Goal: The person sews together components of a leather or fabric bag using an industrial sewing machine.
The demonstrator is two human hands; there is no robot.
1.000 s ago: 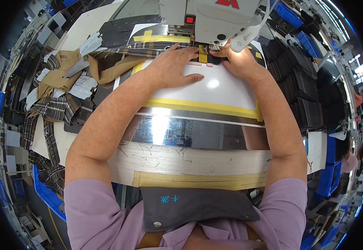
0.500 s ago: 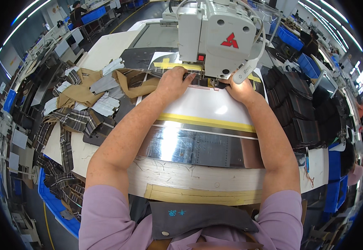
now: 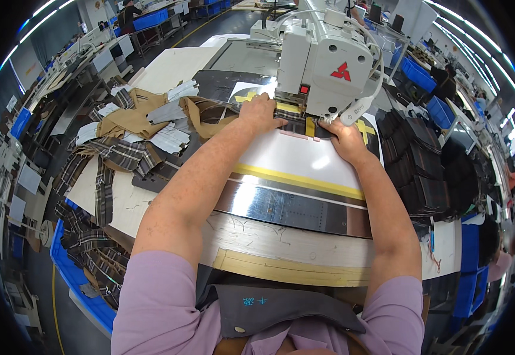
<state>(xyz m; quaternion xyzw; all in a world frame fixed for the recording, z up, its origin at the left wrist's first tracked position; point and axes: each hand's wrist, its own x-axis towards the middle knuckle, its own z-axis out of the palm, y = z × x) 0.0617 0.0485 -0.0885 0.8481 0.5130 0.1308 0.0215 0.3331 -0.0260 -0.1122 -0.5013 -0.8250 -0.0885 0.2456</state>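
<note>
My left hand [image 3: 259, 113] is open, fingers lying over the plaid fabric strip [image 3: 289, 115] left of the stitching head of a white sewing machine [image 3: 340, 53], thumb out to the right. My right hand [image 3: 346, 141] is curled at the right end of the dark piece under the head, beside a small lamp [image 3: 350, 113]; what its fingertips hold is hidden. Between my hands lie a yellow tab [image 3: 310, 126] and pink strips [image 3: 298, 135] along the top of a white board [image 3: 299, 157] edged with yellow tape, over a shiny metal plate [image 3: 287, 204].
Tangled tan and plaid strips [image 3: 127, 118] spread left, some hanging into a blue bin [image 3: 77, 278]. Dark folded pieces [image 3: 414, 160] are piled right, near blue bins [image 3: 467, 296]. A wooden table edge [image 3: 293, 231] crosses in front. Other people [image 3: 444, 80] sit at distant stations.
The view has tilted up and shifted, showing more of the machine and room. My left hand has moved a little farther back over the fabric; my right hand stays by the stitching head.
</note>
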